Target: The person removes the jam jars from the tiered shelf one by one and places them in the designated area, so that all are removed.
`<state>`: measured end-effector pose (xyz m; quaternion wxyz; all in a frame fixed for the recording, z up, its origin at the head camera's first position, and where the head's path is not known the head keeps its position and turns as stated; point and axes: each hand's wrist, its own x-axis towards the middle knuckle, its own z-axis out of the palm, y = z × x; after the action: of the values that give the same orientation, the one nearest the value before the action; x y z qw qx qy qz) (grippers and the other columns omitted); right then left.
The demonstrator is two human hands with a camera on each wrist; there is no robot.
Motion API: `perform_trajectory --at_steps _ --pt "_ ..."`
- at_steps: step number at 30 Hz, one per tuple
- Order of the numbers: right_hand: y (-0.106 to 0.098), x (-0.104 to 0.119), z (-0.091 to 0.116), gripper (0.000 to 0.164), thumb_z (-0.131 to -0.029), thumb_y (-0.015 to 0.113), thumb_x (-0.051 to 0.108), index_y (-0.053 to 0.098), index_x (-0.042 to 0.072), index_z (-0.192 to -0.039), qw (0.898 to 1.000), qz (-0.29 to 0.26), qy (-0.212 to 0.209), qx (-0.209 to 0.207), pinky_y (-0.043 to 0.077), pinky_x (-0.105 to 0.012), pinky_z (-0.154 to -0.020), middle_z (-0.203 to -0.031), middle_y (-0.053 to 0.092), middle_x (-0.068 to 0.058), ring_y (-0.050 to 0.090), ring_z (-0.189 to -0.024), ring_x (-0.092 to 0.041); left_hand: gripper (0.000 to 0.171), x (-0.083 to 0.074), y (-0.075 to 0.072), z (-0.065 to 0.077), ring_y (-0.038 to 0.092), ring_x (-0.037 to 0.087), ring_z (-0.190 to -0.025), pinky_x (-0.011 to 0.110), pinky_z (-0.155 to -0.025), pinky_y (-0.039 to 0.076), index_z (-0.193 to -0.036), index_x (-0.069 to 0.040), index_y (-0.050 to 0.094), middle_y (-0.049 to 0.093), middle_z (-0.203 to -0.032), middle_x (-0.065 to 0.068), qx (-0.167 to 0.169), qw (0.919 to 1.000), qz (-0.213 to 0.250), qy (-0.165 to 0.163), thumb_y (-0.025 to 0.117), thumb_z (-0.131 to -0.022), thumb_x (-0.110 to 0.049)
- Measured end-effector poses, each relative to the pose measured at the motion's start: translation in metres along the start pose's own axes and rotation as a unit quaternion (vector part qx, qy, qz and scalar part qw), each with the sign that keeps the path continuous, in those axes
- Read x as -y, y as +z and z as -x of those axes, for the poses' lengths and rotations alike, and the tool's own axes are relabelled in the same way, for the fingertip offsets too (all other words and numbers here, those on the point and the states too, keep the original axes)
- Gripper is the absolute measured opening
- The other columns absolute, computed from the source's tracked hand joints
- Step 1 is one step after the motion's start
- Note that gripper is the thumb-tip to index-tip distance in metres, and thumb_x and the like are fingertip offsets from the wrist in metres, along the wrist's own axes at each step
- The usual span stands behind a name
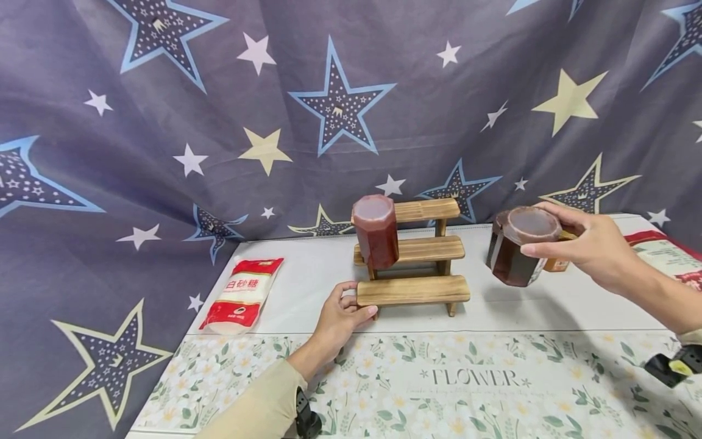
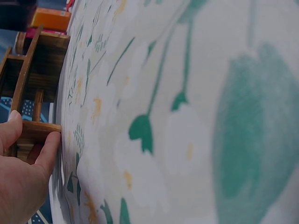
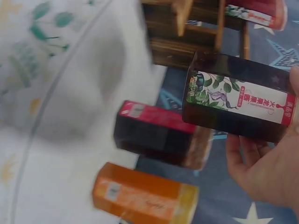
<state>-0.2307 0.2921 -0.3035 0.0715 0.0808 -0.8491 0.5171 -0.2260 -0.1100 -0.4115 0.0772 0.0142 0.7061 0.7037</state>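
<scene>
My left hand (image 1: 340, 314) grips the left end of the lowest step on a three-step wooden rack (image 1: 414, 289). Thumb and fingers close about that step's end in the left wrist view. Raised over the table, right of the rack, a dark octagonal jar (image 1: 518, 262) with a white fruit label is held by my right hand (image 1: 595, 247), near its pale lid. A red octagonal jar (image 1: 378, 241) is at the rack's left side, apparently on the middle step. Behind the held jar are another dark jar (image 3: 154, 135) and an orange jar (image 3: 140, 193).
A red and white bag of sugar (image 1: 241, 296) lies at the table's left. Another red and white package (image 1: 666, 256) is at the far right. A starry curtain (image 1: 307, 183) hangs behind the table, and a flowered cloth (image 1: 384, 390) covers its front.
</scene>
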Motion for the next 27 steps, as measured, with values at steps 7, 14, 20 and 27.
perform_trajectory --at_steps 7,14,20,27 --pt "-0.001 -0.027 0.004 0.078 -0.080 0.081 0.019 0.041 0.007 -0.146 0.999 0.018 0.042 0.007 0.057 -0.018 -0.067 -0.097 0.063 0.025 0.061 -0.089 0.005 0.063 0.000 -0.001 0.000 0.066 0.020 -0.091 0.037 -0.086 0.059 -0.137 -0.006 0.038 0.062 -0.108 0.018 0.001 1.0000 -0.004 0.000 0.072 -0.085 0.000" --pt "0.000 -0.048 0.008 0.083 -0.079 0.082 0.028 0.039 0.006 -0.147 0.997 0.054 0.049 0.006 0.054 -0.014 -0.065 -0.105 0.057 0.021 0.055 -0.088 0.008 0.064 0.000 -0.002 -0.001 0.065 0.020 -0.092 0.037 -0.087 0.058 -0.138 -0.006 0.037 0.062 -0.111 0.018 0.005 0.9999 -0.009 -0.001 0.072 -0.085 -0.002" --pt "0.007 -0.058 0.010 0.089 -0.080 0.079 0.039 0.034 0.010 -0.150 0.993 0.091 0.071 0.026 0.050 -0.010 -0.066 -0.137 0.046 -0.015 0.049 -0.107 -0.006 0.063 -0.001 -0.002 0.000 0.066 0.020 -0.092 0.037 -0.087 0.058 -0.138 -0.006 0.037 0.062 -0.111 0.018 0.004 0.9999 -0.011 -0.001 0.072 -0.085 -0.002" --pt "0.011 -0.065 0.015 0.091 -0.080 0.078 0.044 0.031 0.012 -0.151 0.991 0.103 0.079 0.022 0.048 -0.010 -0.064 -0.136 0.046 -0.023 0.044 -0.119 -0.037 0.064 0.000 -0.002 -0.001 0.066 0.020 -0.091 0.037 -0.087 0.058 -0.138 -0.007 0.037 0.062 -0.110 0.018 0.002 0.9999 -0.010 -0.004 0.072 -0.085 -0.002"
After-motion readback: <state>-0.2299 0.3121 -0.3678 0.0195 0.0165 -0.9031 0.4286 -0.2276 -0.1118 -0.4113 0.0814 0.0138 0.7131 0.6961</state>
